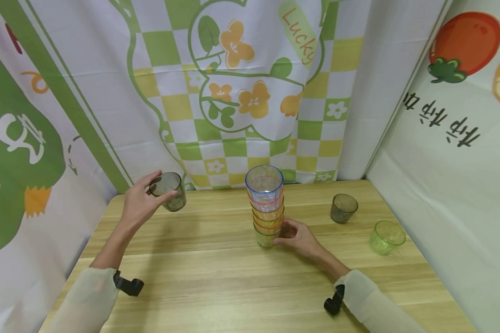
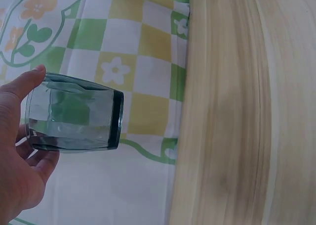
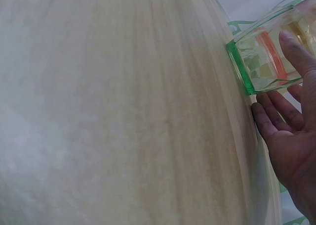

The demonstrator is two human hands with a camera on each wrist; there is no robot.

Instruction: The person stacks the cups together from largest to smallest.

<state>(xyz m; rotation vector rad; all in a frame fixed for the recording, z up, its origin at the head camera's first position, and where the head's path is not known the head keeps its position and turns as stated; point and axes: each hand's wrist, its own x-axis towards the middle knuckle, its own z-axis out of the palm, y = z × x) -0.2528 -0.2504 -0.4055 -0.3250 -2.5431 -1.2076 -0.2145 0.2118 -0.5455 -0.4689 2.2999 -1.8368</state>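
Note:
My left hand (image 1: 138, 204) holds a transparent grey cup (image 1: 176, 201) in the air over the table's back left, gripping it near the rim with thumb and fingers on opposite sides. In the left wrist view the grey cup (image 2: 74, 116) has a thick dark base. At the middle of the table stands an upright stack of nested clear cups (image 1: 268, 210), blue-rimmed on top, red and amber ones below, and a green cup (image 1: 265, 239) at the bottom. My right hand (image 1: 302, 240) grips the stack low down, its thumb against the green cup; some fingers are hidden behind it.
Another grey cup (image 1: 343, 209) stands upright on the right of the wooden table (image 1: 216, 282), with a light green cup (image 1: 386, 238) nearer the right edge. A patterned curtain (image 1: 233, 152) hangs behind the table's back edge; printed cloth walls flank both sides.

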